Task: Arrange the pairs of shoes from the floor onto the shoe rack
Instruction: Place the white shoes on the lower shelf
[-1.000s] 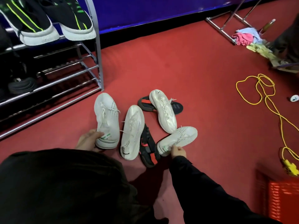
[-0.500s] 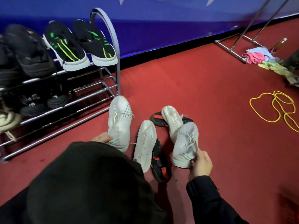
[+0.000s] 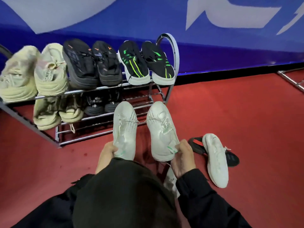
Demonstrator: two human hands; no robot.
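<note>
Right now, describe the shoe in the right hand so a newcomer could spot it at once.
Start at the metal shoe rack against the blue wall. Just in front of its right end, two white sneakers are held side by side, toes toward the rack. The right hand holds the right-hand sneaker by the heel; unlike the white sneaker on the floor, it is lifted.

Each hand [image 3: 107, 151] [image 3: 182, 157] grips a white sneaker [image 3: 125, 130] [image 3: 162, 132] before the shoe rack [image 3: 105, 122].

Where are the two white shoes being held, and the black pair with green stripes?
Left-hand white shoe [image 3: 125, 132], head view, laced upper.
Right-hand white shoe [image 3: 162, 132], head view, laced upper.
Black green-striped pair [image 3: 134, 63], head view, left shoe's upper.
</note>
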